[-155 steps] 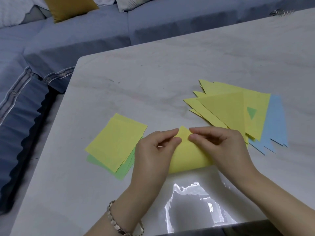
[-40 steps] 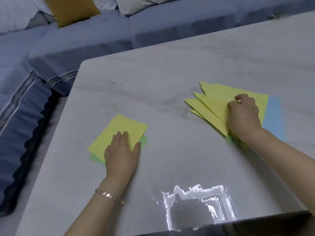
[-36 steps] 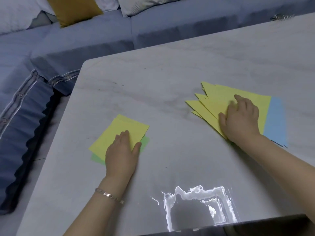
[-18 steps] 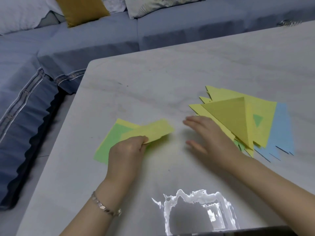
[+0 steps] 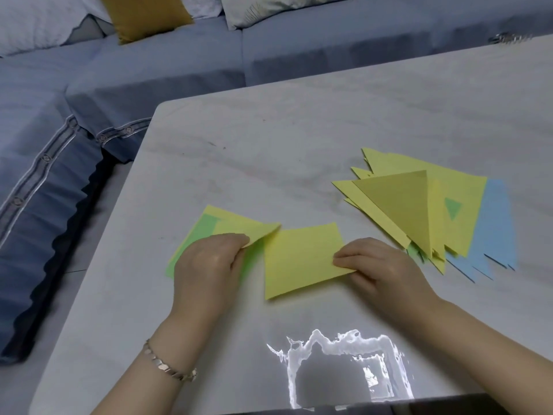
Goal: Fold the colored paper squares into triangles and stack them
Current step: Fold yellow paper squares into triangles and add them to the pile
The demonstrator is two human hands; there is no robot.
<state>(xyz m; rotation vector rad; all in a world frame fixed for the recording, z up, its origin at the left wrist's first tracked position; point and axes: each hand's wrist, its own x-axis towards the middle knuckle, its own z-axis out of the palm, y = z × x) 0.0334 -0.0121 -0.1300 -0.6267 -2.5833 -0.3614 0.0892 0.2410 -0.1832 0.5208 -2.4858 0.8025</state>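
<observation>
Pinches yellow square (image 5: 302, 259) at its right edge with right hand (image 5: 380, 265), thumb and fingers clamped on the paper — lies on table (image 5: 299, 130), between both hands. Grips raised corner of top sheet (image 5: 239, 226) with left hand (image 5: 206, 265), fingers curled on it, over pile (image 5: 191, 244) at left. Keeps clear of triangle stack (image 5: 398, 205) — near, at right.

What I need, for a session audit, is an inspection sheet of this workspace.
Surface: pale table, glare patch near edge.
Job's things: loose yellow square at centre; unfolded stack left, yellow over green; triangle pile right, yellow over blue.
Clutter: small shiny item at far edge, unidentifiable.
Hands: left hand pinches stack's top sheet; right hand pinches the loose yellow square.
Cables: nothing seen.
Surroundings: blue sofa, cushions.
</observation>
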